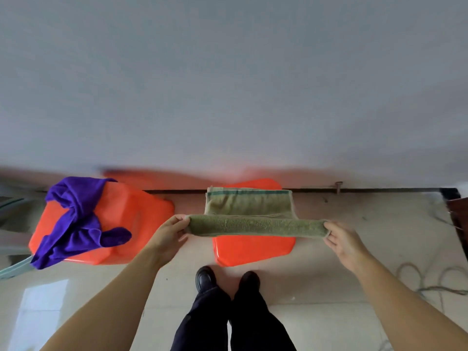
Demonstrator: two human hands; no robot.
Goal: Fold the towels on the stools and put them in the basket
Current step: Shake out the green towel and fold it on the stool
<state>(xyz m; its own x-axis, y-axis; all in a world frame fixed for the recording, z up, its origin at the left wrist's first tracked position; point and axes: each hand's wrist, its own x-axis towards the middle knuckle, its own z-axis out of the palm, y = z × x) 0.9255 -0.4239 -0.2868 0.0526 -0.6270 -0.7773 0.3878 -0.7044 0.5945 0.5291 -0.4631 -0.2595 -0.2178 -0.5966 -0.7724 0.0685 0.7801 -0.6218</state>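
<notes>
Holding: both hands stretch a green towel point(255, 225) taut above the right orange stool point(253, 249).
Left hand point(168, 235): thumb and fingertips pinch the towel's left end, the other fingers loosely curled.
Right hand point(342, 240): fingers pinch the right end of the folded edge.
Green towel: its far part lies flat on the stool seat, with a dark stripe along the far hem; the near fold is lifted.
Purple towel point(78, 219): crumpled on the left orange stool point(131, 214), one end hanging over the near-left edge.
Around: pale wall behind, tiled floor point(316, 325), coiled cable point(435, 282) at right, black shoes point(205, 277) just before the right stool.
Basket: cannot tell where.
</notes>
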